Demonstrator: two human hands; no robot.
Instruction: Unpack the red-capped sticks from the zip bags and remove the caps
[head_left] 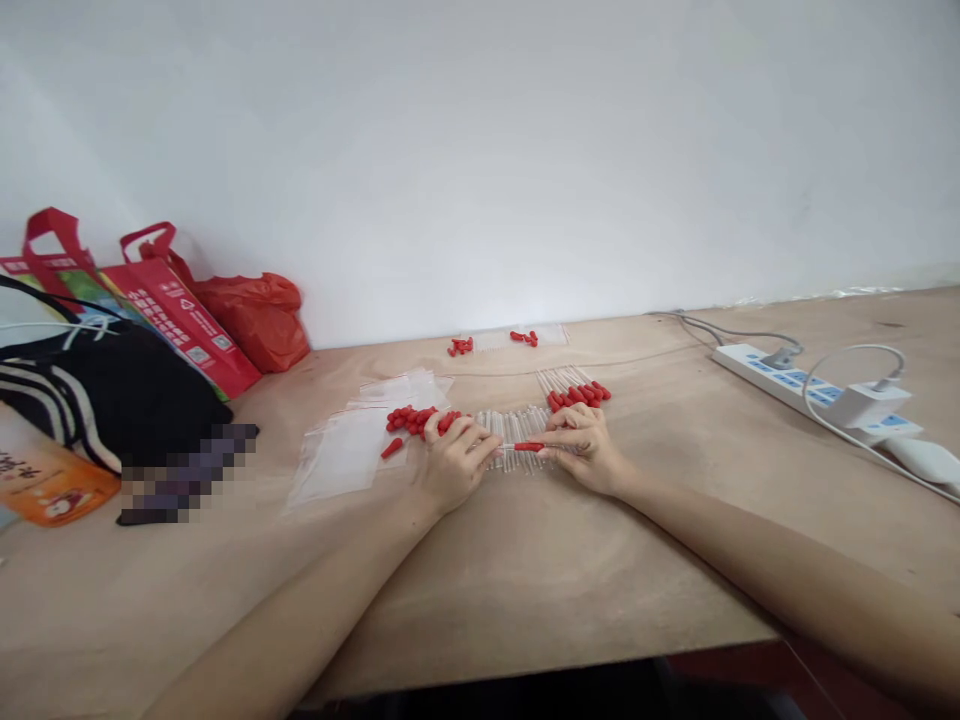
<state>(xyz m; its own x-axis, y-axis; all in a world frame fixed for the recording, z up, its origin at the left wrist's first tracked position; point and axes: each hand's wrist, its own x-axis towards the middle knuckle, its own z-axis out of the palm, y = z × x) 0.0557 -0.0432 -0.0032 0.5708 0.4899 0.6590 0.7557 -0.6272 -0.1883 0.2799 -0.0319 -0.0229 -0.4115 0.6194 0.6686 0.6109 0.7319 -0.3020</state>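
My left hand (450,460) and my right hand (581,445) meet over a row of clear glass tubes (517,425) lying on the wooden table (525,580). Both hands pinch one thin clear tube with a red rubber cap (529,446) held between them. The left fingers grip the tube's bare end, the right fingers grip the capped end. A heap of loose red caps (411,418) lies just behind my left hand. Finished capped tubes (576,390) lie fanned out behind my right hand.
Clear plastic bags (352,450) lie left of the hands. Further back lie a few more red caps (460,346) and a small bag (525,337). Red shopping bags (180,310) and a dark bag (112,390) stand at the left. A white power strip (810,385) with cables sits at the right.
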